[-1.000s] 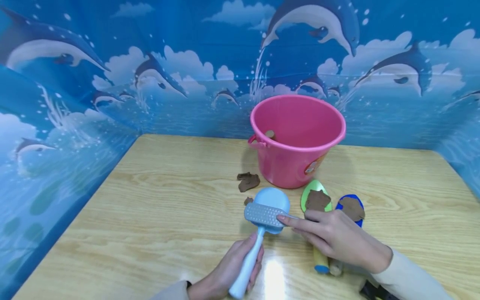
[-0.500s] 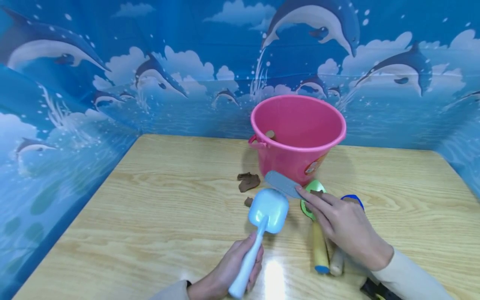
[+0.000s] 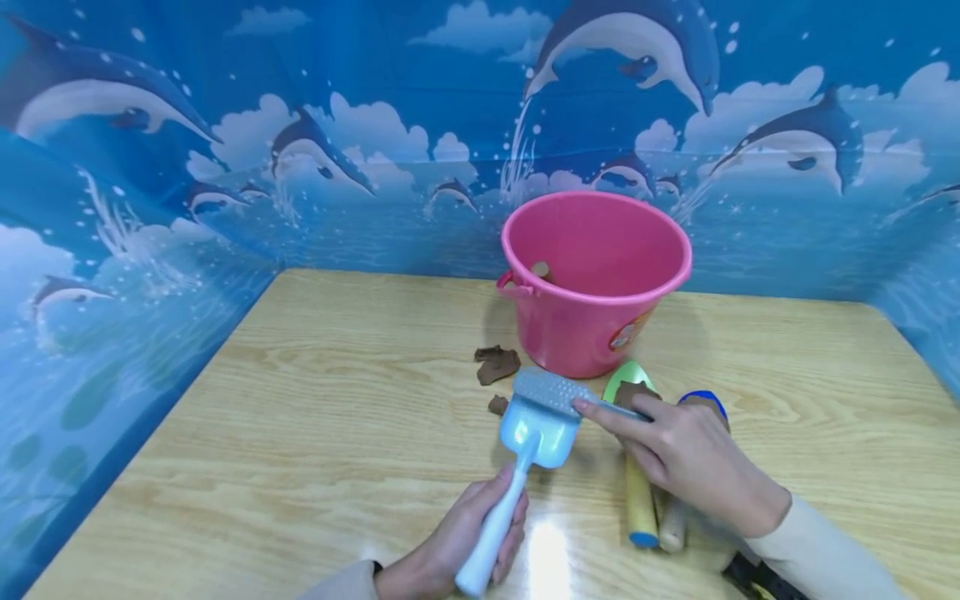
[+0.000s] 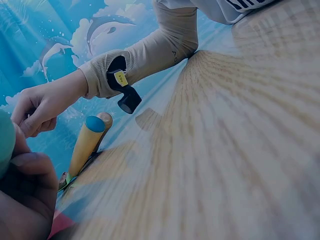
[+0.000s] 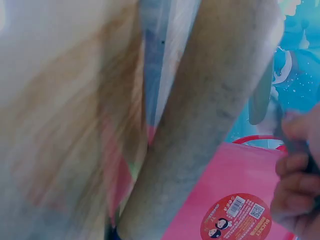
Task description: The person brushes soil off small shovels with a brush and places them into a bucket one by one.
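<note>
My left hand grips the handle of a light blue toy shovel, its scoop raised and tilted over the table. The shovel handle shows green-blue at the edge of the left wrist view. My right hand holds a grey brush by its handle, forefinger stretched along the neck. The brush's dotted head lies across the top of the scoop in the head view. Beneath the right hand are a green shovel with a yellow handle and a blue shovel, each with brown clay on its blade.
A pink bucket stands at the back, with a wooden end showing inside. Left of it lie brown clay pieces and a small crumb. A blue dolphin curtain surrounds the wooden table.
The right hand lifted the brush off the scoop up towards the bucket, turned it, then brought it back down onto the scoop's top. The left hand stayed nearly still with the shovel.
</note>
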`<state>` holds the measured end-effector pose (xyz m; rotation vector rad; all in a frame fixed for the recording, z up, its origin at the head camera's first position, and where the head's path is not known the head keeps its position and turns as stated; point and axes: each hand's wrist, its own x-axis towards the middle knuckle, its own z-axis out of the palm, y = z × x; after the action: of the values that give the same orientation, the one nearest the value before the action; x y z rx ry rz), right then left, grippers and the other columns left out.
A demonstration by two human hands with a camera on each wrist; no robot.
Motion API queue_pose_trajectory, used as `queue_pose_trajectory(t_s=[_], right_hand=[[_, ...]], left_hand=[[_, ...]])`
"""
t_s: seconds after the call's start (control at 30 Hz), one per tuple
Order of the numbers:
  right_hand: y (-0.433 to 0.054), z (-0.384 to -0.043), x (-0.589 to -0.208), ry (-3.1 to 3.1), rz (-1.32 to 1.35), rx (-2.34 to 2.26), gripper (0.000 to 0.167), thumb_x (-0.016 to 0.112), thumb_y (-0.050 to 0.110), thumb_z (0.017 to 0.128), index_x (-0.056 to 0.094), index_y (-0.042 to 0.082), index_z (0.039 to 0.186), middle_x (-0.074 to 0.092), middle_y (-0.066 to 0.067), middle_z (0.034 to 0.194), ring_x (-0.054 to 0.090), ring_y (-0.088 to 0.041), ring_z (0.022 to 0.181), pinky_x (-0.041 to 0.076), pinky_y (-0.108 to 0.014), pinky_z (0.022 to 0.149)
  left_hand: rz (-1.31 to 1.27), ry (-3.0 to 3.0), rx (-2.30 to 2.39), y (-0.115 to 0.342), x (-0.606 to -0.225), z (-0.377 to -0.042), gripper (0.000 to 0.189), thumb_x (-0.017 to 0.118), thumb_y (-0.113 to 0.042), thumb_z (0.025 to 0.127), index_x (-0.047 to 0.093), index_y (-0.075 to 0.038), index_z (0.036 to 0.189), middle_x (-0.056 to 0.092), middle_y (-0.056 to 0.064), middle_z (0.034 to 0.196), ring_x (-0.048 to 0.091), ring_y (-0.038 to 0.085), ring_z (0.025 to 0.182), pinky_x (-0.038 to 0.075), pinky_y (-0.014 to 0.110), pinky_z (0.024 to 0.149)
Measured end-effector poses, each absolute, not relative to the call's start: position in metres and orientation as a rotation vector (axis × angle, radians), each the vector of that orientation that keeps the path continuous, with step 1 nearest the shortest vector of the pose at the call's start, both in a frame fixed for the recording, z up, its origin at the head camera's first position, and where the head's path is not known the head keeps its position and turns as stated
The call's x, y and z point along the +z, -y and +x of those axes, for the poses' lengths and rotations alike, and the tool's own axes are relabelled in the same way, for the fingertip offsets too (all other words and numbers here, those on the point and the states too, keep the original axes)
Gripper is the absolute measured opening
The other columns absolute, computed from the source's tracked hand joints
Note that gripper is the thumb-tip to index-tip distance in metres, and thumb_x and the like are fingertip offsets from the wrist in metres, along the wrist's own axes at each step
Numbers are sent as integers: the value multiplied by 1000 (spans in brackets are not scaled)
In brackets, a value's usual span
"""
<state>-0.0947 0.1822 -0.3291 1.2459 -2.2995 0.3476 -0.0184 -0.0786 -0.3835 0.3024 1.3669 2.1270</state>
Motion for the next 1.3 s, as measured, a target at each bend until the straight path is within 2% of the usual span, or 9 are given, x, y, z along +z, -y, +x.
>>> queue_pose_trajectory(t_s=[0.1,0.27,0.47,0.57,0.7,0.9,1.1,1.2,1.3], right_hand=[[-185,-98,-330,2244,1156,351,45,29,36,106,64,20,127,59,0,80,25,4,46,22,-12,40],[-185,-99,-329,2185,1073,505,43,39,42,103,69,17,121,37,11,64,22,4,52,22,-10,41],[-175,-93,-321,2080,1285,690,36,43,30,104,69,11,119,42,14,69,26,8,57,23,-2,48],[-169,-87,-322,2068,1447,658,35,39,24,105,68,12,121,40,14,71,24,9,58,21,0,49],[-167,-81,-327,2147,1549,619,36,37,26,105,64,18,127,36,15,71,25,8,57,20,0,49],[-176,-89,-335,2339,1444,507,41,30,34,106,54,26,138,37,16,72,23,9,53,20,-3,45],[-185,-104,-337,2356,1194,455,45,29,39,105,54,23,138,49,12,73,28,7,51,25,-9,42],[-183,-102,-335,2299,1211,477,44,30,37,106,56,19,136,50,11,73,27,7,51,26,-9,43],[-177,-93,-333,2266,1362,452,41,30,32,106,56,22,136,42,13,72,22,7,51,20,-5,43]], left_hand=[[223,-1346,2149,79,-382,-19,43,34,-45,103,47,-12,79,50,-8,55,48,3,44,41,17,42],[121,-1330,2200,80,-380,-22,34,45,-40,100,45,-9,86,52,-6,61,50,4,44,42,18,41],[32,-1294,2252,79,-383,-22,20,54,-23,96,38,-11,97,47,-5,63,37,1,39,28,15,33],[37,-1383,2227,76,-386,-20,21,54,-22,97,36,-10,100,44,-5,61,33,2,38,25,15,32],[119,-1521,2146,73,-387,-17,21,52,-21,99,36,-7,105,40,-4,61,31,4,39,26,17,32],[150,-1506,2136,73,-386,-15,16,50,-16,99,36,-7,99,36,-3,63,30,5,42,24,17,33],[236,-1449,2127,75,-385,-15,18,48,-15,100,32,-7,98,36,-3,65,33,5,43,27,18,34],[265,-1460,2137,75,-385,-15,18,48,-14,100,31,-7,97,37,-3,66,33,6,44,28,18,35],[275,-1444,2146,75,-385,-15,19,47,-15,100,31,-7,97,37,-3,66,33,6,44,27,18,36]])
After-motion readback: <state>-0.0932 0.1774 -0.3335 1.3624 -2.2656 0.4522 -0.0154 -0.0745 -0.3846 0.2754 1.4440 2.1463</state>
